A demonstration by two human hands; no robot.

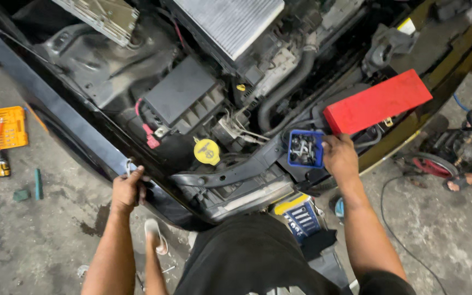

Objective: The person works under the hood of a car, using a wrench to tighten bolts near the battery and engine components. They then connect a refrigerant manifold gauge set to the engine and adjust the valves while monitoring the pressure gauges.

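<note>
Looking down from the head camera into a car's open engine bay: the left hand [128, 188] is curled tight around the edge of the dark body panel [55, 117] at the front of the car. The right hand [338, 157] has its fingers on the side of a small blue tray [291, 148] full of bolts and metal bits, sitting on the front crossbar just under a red box [377, 101]. A yellow cap [207, 151] sits between the hands, and a yellow tool case [0, 129] lies on the floor well off to the left.
</note>
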